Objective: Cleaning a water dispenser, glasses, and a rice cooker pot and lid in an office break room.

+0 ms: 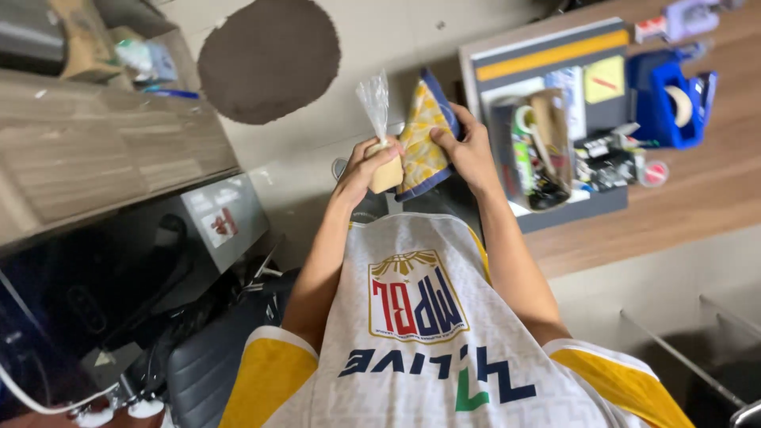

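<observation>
— Clear plastic, twisted to a point at the top: that is one small bag with a tan block inside it, and there is one yellow patterned cloth pouch with a blue edge. One of each, and two hands.

— What are the fingers doing?

— The left hand has its fingers curled round the tan block at the bottom of the bag, clamped on it, with the twisted plastic standing up above the knuckles. The right hand grips the pouch by its right edge, thumb on the front and fingers wrapped behind.

— Where do the two things sit?

— Bag and pouch touch side by side between the hands, held in the air above the pale floor. Just to the right lies the wooden bench, carrying one grey tray of small supplies and one blue tape dispenser.
</observation>
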